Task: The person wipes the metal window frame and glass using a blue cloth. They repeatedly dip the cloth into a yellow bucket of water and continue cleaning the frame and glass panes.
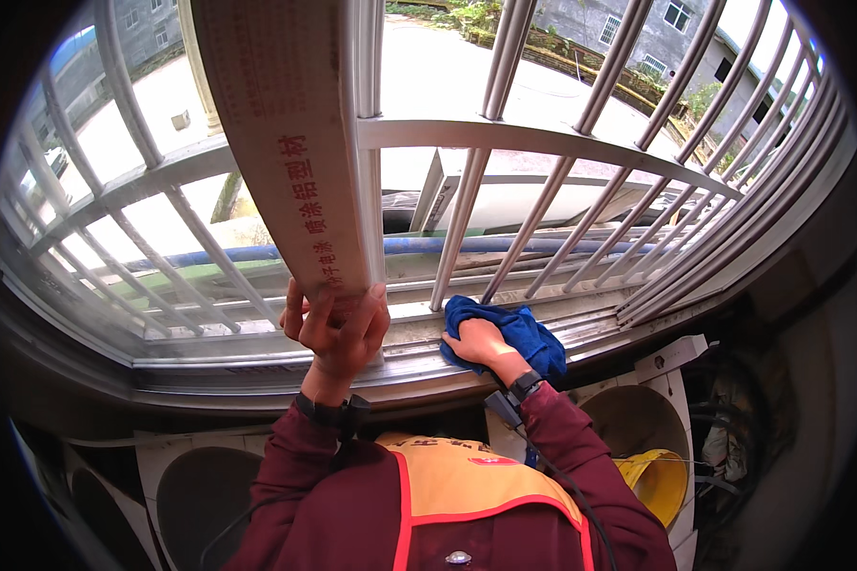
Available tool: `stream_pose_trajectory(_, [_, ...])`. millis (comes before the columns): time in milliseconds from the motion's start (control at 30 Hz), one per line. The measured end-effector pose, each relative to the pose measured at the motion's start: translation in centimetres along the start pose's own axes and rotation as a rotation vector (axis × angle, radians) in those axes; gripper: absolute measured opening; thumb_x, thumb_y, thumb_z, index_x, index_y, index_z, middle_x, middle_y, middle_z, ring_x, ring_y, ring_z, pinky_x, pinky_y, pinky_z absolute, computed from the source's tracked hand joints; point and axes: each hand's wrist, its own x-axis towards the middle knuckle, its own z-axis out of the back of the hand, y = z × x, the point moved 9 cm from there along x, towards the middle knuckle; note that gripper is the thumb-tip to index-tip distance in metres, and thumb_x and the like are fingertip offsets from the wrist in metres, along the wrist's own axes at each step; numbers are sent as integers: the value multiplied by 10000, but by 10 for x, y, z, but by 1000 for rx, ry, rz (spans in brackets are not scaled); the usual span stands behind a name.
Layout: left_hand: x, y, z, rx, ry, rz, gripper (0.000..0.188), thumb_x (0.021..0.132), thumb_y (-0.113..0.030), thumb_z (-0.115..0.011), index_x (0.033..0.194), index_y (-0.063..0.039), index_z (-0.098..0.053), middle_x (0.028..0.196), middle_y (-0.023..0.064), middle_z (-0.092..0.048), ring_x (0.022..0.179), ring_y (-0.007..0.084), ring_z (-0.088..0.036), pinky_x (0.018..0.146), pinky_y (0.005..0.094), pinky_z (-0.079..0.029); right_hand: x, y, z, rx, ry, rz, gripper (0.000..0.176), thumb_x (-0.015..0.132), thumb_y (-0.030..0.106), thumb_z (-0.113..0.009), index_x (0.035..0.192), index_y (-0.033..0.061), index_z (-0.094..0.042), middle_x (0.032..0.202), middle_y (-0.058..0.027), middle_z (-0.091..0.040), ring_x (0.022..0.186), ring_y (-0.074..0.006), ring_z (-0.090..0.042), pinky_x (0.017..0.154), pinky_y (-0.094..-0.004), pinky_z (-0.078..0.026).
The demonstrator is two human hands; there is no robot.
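Note:
My left hand (339,332) rests with spread, bent fingers on the lower part of a sliding window's frame (293,157), which is covered in printed protective film. My right hand (482,342) presses a bunched blue cloth (535,339) onto the window's metal sill track (428,332), at the foot of the bars. The cloth lies under and around its fingers. Beyond the track stand the metal security bars (535,221), joined by a curved crossbar (543,139). Whether the left fingers close around the frame's edge is partly hidden.
A blue hose (485,245) runs behind the bars. Below the sill are a yellow bucket (660,485), dark round basins (207,499), a small white box (675,357) on a tiled ledge, and dark cables at the right. Cords hang from both wrists.

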Motion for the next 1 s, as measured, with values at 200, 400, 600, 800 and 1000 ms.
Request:
stream_pose_trajectory(200, [1, -2, -1, 10, -12, -24, 339, 759, -176, -812, 1026, -370, -732, 1402, 24, -404, 1392, 382, -354, 924, 401, -361, 0, 2, 23, 72, -119, 21, 566, 923, 510, -585, 903, -41, -712, 973, -286, -693, 963, -445, -654, 895, -496, -509])
stream_pose_trajectory(400, [-6, -2, 1, 24, -16, -16, 377, 765, -174, -806, 1072, -375, -721, 1394, 34, -406, 1383, 388, -361, 918, 400, -380, 23, 24, -2, -89, -171, 31, 559, 940, 488, -574, 742, -9, -735, 785, -240, -702, 776, -412, -685, 748, -506, -532])
stream_pose_trajectory(600, [-5, -2, -1, 14, -47, -20, 357, 775, -175, -791, 1068, -367, -721, 1410, 48, -405, 1382, 400, -361, 876, 393, -399, -9, 57, -10, -154, -142, 140, 574, 938, 500, -576, 718, -8, -728, 745, -225, -693, 763, -395, -674, 716, -492, -526])
stream_pose_trajectory(800, [1, -7, -2, 22, 43, -45, 316, 850, -135, -749, 1135, -247, -673, 1389, 112, -342, 1381, 439, -319, 960, 420, -463, 3, 73, 5, 106, -191, 212, 528, 946, 489, -582, 927, -29, -681, 937, -268, -680, 894, -426, -651, 815, -505, -518])
stream_pose_trajectory(1000, [-1, -7, -3, -20, 75, -33, 382, 869, -84, -765, 1211, -176, -624, 1389, 156, -298, 1379, 439, -317, 1006, 427, -458, 10, 64, -12, 81, -181, 303, 491, 943, 468, -602, 1070, -3, -649, 1021, -218, -696, 952, -398, -661, 850, -472, -533])
